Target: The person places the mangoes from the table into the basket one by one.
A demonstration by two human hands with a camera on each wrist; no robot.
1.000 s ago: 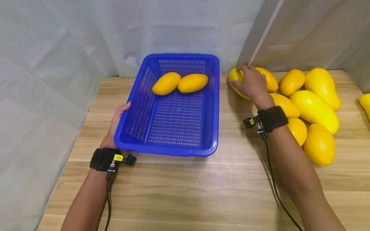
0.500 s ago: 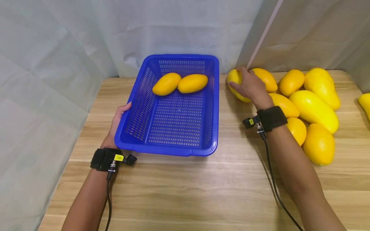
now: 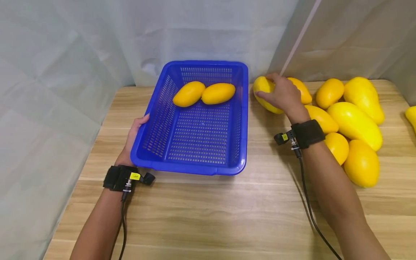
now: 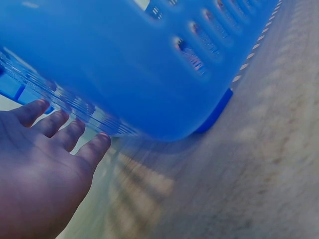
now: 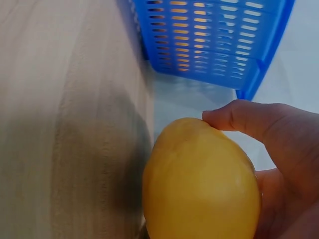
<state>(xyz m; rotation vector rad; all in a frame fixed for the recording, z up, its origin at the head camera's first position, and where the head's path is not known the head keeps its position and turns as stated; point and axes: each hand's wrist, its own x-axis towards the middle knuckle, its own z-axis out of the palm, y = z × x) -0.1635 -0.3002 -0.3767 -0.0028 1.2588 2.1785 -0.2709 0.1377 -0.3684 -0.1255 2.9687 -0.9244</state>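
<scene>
A mango (image 3: pixel 264 94) is gripped by the right hand (image 3: pixel 283 96), fingers and thumb curled round it, just beside the far right corner of the blue basket (image 3: pixel 242 119); in the right wrist view the thumb is seen hooked over the mango's top, and whether the fruit is clear of the table (image 3: pixel 208 213) cannot be told. The left hand (image 3: pixel 131 139) is laid with straight, slightly spread fingers against the basket's left wall, holding nothing. Two mangoes (image 3: pixel 204 93) are lying touching at the far end of the basket. The mango looks smooth and rounded, so a slip is judged possible if the grip is kept only on its upper half. The basket rim could be clipped if the fruit is carried across too low, and the light basket could be pushed leftward, since it is only braced by an open palm. The pile (image 3: pixel 351 122) close behind the right wrist could be knocked and set rolling by the forearm.
</scene>
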